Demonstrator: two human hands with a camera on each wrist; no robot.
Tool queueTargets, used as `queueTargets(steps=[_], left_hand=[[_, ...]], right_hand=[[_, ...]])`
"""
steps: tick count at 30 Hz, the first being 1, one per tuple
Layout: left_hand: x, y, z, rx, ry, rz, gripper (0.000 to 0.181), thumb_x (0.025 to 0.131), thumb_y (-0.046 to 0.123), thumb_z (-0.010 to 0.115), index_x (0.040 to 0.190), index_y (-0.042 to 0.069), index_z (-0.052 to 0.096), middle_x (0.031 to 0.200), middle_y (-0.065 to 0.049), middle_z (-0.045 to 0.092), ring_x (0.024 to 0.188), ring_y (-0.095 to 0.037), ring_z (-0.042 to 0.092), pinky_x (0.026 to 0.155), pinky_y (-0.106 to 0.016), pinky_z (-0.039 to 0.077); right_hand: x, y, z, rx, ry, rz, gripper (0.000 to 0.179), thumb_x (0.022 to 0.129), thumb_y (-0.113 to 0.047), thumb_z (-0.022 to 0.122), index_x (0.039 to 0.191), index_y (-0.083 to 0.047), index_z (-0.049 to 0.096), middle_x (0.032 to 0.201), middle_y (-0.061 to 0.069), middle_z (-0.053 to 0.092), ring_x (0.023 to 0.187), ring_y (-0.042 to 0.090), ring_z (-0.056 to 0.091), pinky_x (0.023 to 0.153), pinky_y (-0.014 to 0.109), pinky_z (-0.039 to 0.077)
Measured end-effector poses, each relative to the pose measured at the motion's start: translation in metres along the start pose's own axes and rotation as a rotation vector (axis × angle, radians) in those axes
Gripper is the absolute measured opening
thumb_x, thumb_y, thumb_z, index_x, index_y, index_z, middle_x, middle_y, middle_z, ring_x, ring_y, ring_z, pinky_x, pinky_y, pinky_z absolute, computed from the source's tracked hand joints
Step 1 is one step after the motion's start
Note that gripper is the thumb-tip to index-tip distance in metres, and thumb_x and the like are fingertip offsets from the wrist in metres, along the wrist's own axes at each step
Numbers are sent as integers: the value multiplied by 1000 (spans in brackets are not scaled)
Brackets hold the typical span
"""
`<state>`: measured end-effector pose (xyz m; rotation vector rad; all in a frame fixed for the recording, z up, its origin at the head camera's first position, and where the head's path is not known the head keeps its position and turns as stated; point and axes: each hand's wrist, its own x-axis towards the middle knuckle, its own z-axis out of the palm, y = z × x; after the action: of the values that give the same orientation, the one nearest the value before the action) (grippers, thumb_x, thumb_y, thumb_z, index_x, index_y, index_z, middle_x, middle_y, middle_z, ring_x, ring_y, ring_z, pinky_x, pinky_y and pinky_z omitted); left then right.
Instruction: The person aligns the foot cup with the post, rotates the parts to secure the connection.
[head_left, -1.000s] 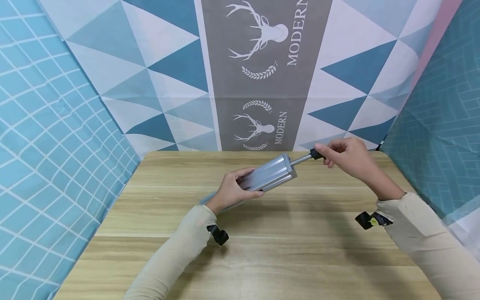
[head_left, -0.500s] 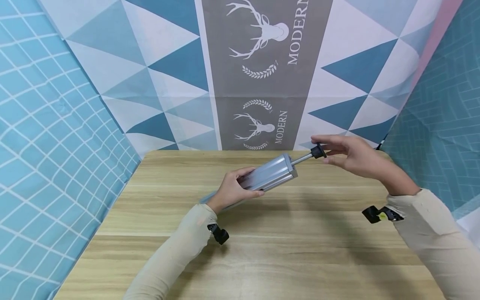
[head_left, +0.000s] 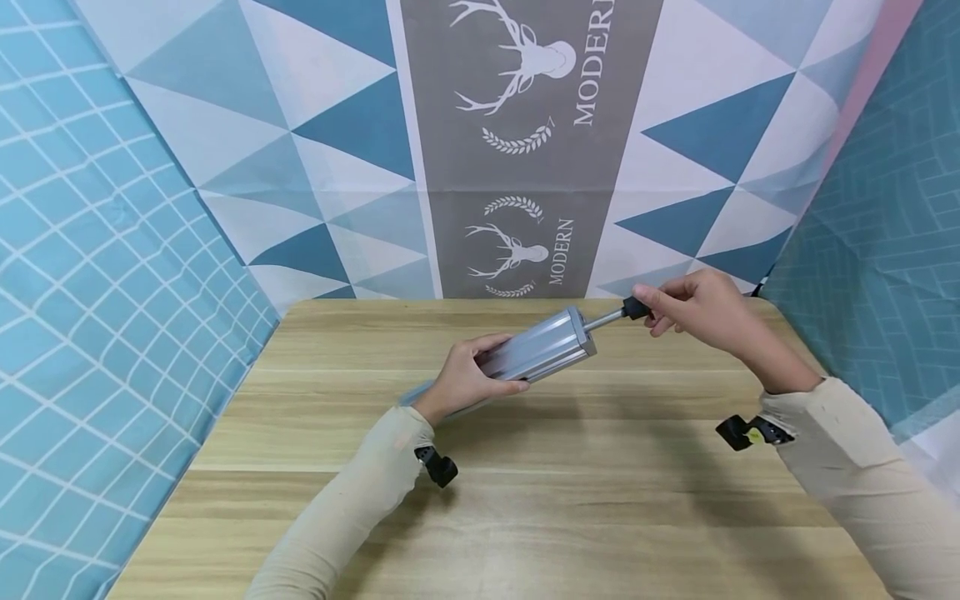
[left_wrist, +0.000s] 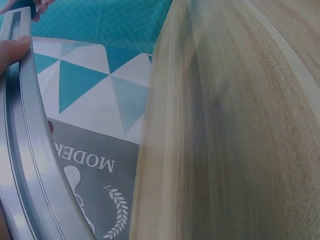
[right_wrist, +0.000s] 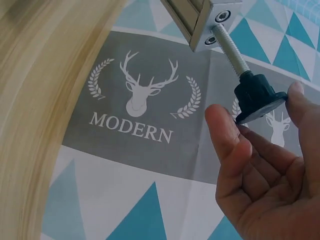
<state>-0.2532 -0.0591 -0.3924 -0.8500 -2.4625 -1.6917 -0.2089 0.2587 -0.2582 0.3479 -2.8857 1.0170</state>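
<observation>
A silver aluminium extrusion profile [head_left: 536,343] slants up to the right over the table. My left hand [head_left: 467,379] grips it around its middle, and in the left wrist view the thumb [left_wrist: 15,50] lies on the grooved face [left_wrist: 42,175]. From the end plate at its upper right sticks a threaded rod [right_wrist: 231,50] that carries a black leveling foot [right_wrist: 257,97]. My right hand [head_left: 705,310] pinches the foot [head_left: 636,308] between thumb and fingers. Seen from the right wrist, the thumb meets the foot's rim and the other fingers curl below it.
Beneath both arms is a wood-grain table [head_left: 510,517]. A patterned cloth backdrop [head_left: 360,192] with deer prints stands behind its far edge, and blue cloths [head_left: 97,275] hang at the sides. Each sleeve bears a small black wrist camera [head_left: 435,467].
Half a second ago my right hand had its fingers spread around the foot; now they close in a pinch again, as a second ago. The left hand and profile have stayed put.
</observation>
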Motion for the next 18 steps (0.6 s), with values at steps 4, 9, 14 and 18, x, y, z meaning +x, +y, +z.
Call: queueTargets(steps=[4,9,14,18], left_hand=[[0,0,0,-12,-5,-7,68,65,21,90,127,13,64,121,-4,66,101,-15,62,87,-33,48],[0,-1,-1,-19,-7,-17,68,64,18,90,127,12,63,122,-7,65,102,-17,61,87,-35,47],[-3,8,-2,0,-14,-23,68,66,12,88,128,6,61,123,-11,64,102,-18,61,87,-35,47],[-8,29,-6,6,-10,-22,65,68,10,86,127,2,61,122,-14,64,102,-19,61,87,-34,47]], right_hand=[[-2,1,-2,-22,-38,-47,49,100,-40,48,108,3,70,88,14,73,78,20,70,68,34,55],[-5,3,-5,-87,-118,-172,48,97,-27,58,135,2,52,124,24,61,106,37,62,83,50,51],[-3,5,-2,-72,-83,-352,61,86,-5,70,142,-8,46,138,19,51,112,37,60,88,45,49],[-2,2,0,-70,-1,-326,45,90,-11,67,133,-3,56,118,17,65,98,28,67,80,33,53]])
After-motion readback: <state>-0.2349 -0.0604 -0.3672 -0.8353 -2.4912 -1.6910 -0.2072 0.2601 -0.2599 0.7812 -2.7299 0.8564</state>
